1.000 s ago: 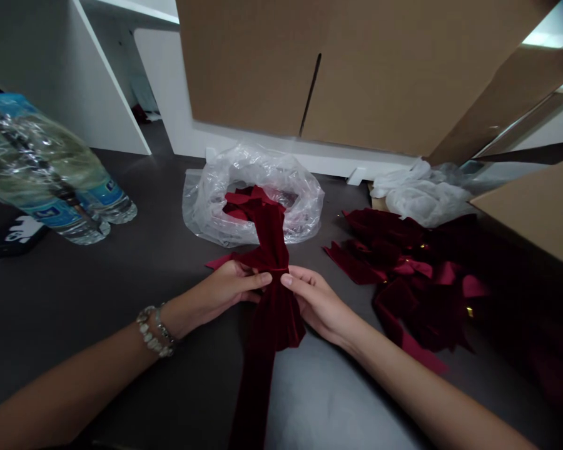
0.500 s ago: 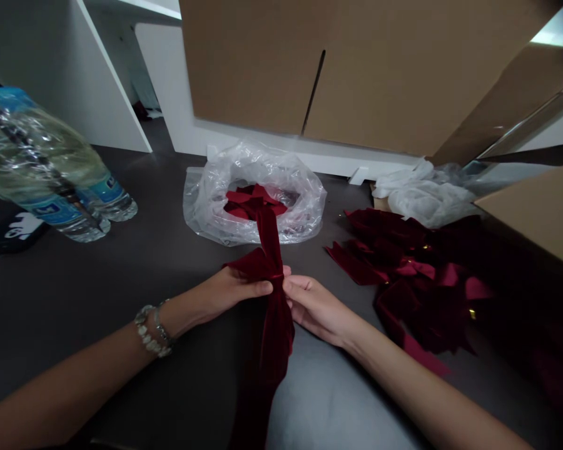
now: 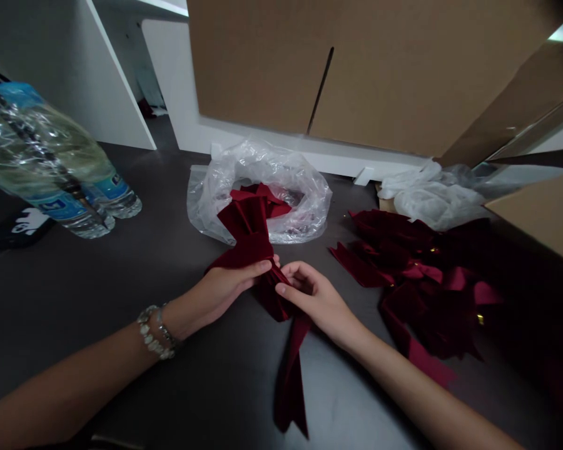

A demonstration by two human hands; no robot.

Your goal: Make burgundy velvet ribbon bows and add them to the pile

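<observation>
Both hands hold a dark red velvet bow (image 3: 251, 247) over the grey table. My left hand (image 3: 234, 280), with bracelets at the wrist, pinches its middle, thumb on top. My right hand (image 3: 309, 297) grips the folded ribbon just to the right of that pinch, between thumb and fingers. The bow's loops point up and left, and one notched tail (image 3: 293, 381) hangs toward me. Just beyond my hands stands an open clear plastic bag (image 3: 300, 228) with red velvet pieces (image 3: 276, 203) inside. The fingers under the bow are partly hidden.
A pile of dark red velvet bows (image 3: 417, 281) with small gold bits lies at the right. Behind it is crumpled white plastic (image 3: 436, 197). Wrapped water bottles (image 3: 65, 162) stand at the left beside a black item (image 3: 23, 228). A cardboard sheet (image 3: 380, 75) rises at the back.
The bow has turned in my hands: its loops now fan up and left, and the tail has swung to the lower right. My right hand has shifted its hold on the ribbon.
</observation>
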